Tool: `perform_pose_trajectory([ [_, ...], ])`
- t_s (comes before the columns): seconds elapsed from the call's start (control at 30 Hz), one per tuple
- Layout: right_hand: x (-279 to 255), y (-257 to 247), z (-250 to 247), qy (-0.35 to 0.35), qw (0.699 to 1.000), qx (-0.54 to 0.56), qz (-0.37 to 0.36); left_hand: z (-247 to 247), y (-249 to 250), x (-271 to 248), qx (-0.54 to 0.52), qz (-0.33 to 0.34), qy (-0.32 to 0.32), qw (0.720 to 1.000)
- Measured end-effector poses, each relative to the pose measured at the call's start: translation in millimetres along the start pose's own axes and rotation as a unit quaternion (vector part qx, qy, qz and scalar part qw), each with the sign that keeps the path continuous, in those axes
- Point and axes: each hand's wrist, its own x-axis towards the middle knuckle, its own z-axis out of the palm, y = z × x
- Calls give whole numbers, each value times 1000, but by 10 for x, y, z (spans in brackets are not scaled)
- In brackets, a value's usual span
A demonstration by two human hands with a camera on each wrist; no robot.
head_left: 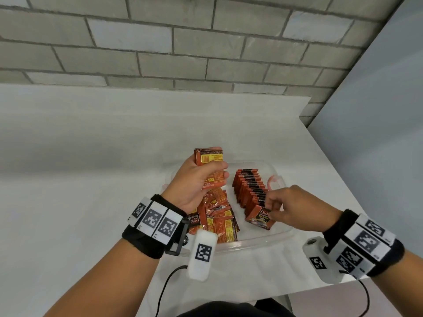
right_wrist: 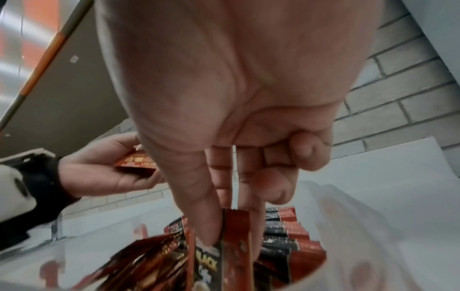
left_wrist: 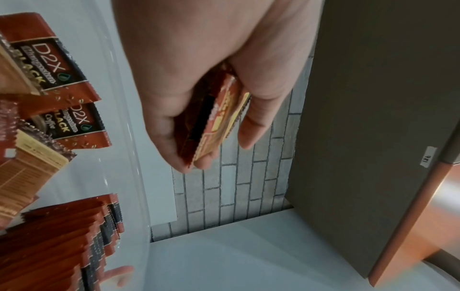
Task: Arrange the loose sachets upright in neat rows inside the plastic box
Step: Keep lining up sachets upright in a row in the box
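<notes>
The right hand (head_left: 289, 208) pinches one sachet (right_wrist: 235, 234) by its top edge, at the near end of the row (head_left: 250, 191) in the box (head_left: 263, 240). The left hand (head_left: 196, 181) grips a small stack (head_left: 209, 160), maybe three. Loose sachets (head_left: 217, 218) lie by the box's left side. They look light, thin and bendy; hold them by the edges.

A white desk (head_left: 96, 156) runs up to a wall of pale grey bricks (head_left: 160, 42) — its mortar lines darker than the bricks. To the right stands a plain grey panel (head_left: 377, 133), which in the left wrist view bears a small white label (left_wrist: 428, 157) with handwriting too small to read. Two black cables (head_left: 168, 284) trail off the desk's near edge.
</notes>
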Motion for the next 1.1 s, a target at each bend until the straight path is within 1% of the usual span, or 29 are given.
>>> perform_pose_trajectory([
  [0.13, 20, 30, 89, 4, 998, -68, 16, 12, 3, -11, 2, -8, -5, 1000],
  [0.27, 61, 33, 156, 35, 991, -129, 4, 13, 8, -17, 10, -11, 3, 1000],
  [0.47, 102, -24, 178, 8, 972, -234, 18, -5, 29, -20, 6, -15, 6, 1000],
  [0.6, 107, -74, 174, 6, 959, -281, 27, -1, 11, -30, 8, -20, 9, 1000],
  [0.73, 98, -117, 192, 0, 954, -300, 32, 0, 2, -34, 10, -24, 11, 1000],
  [1.1, 91, -106, 202, 16, 962, -273, 22, 11, -58, -26, 6, -34, 6, 999],
])
